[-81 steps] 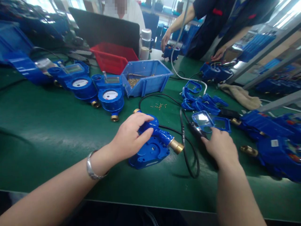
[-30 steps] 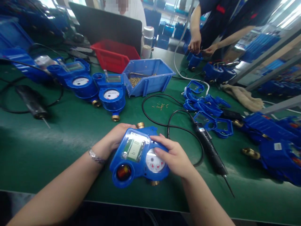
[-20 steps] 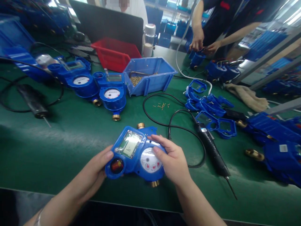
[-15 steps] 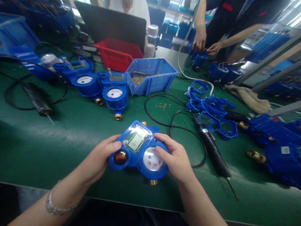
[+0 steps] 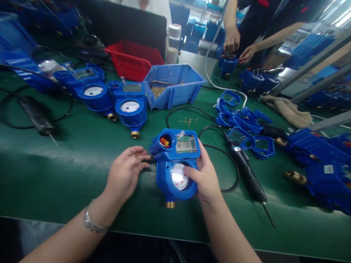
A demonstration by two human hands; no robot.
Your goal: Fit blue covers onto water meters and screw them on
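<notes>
My right hand grips a blue water meter by its right side, thumb on the round dial. The meter has a small display at its top right, a round opening with something red and yellow inside, and a brass pipe end pointing towards me. Just left of it, my left hand is off the meter, fingers apart and pointing at its side; nothing shows in it. Two similar water meters, one nearer and one farther left, stand beyond on the green table.
A blue bin holds small brass screws, with a red bin behind. Loose screws lie before it. Corded electric screwdrivers lie right and left. Blue covers and more meters crowd the right. A co-worker's hands work at the back.
My left hand has let go of the water meter and moved slightly away. The meter has turned in my right hand, its display and opening now at the far side.
</notes>
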